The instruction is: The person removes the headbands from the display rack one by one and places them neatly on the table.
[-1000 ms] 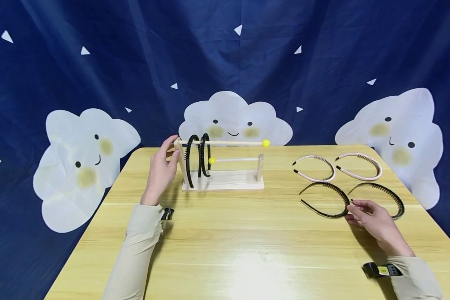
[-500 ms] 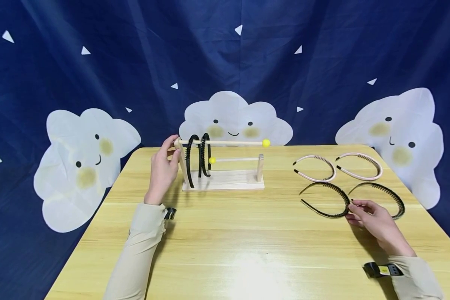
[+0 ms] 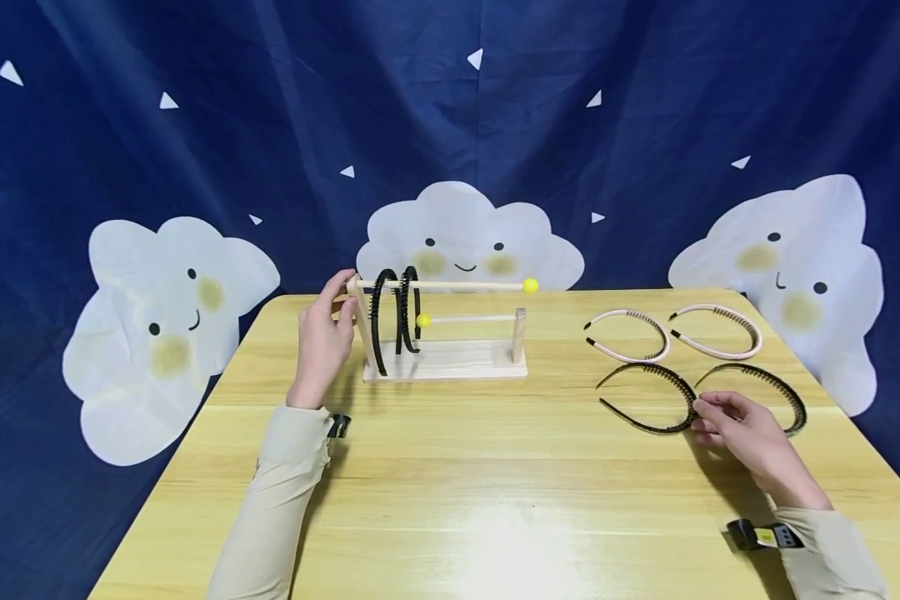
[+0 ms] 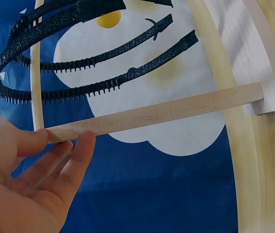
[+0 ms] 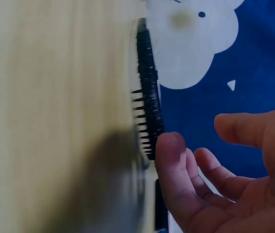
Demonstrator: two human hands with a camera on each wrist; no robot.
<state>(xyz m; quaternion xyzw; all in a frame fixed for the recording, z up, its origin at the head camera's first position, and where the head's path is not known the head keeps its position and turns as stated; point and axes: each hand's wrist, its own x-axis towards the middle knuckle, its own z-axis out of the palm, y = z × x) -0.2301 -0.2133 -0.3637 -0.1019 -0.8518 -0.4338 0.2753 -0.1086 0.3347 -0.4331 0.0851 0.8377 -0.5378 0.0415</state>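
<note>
My left hand (image 3: 321, 342) pinches the upper end of the left upright of a pale wooden stand (image 3: 457, 367); thumb and fingers meet that post in the left wrist view. Two black toothed headbands (image 3: 376, 329) hang over the stand's upper rod near this post. At the right, my right hand (image 3: 750, 437) touches the toothed curve of a black headband (image 3: 682, 385) lying on the table. In the right wrist view one fingertip meets this headband (image 5: 149, 87), while the other digits are spread apart from it. Another black headband (image 3: 792, 396) lies just beyond that hand.
Two pale pink headbands (image 3: 755, 340) lie behind the black ones. The stand's upper rod ends in a yellow ball (image 3: 530, 286); a lower rod has another yellow ball (image 3: 423, 320). A blue curtain with clouds hangs behind the wooden table (image 3: 420, 467).
My right hand's fingers have risen very slightly beside the black headband. The left hand keeps its hold on the stand, and the headbands have stayed in place.
</note>
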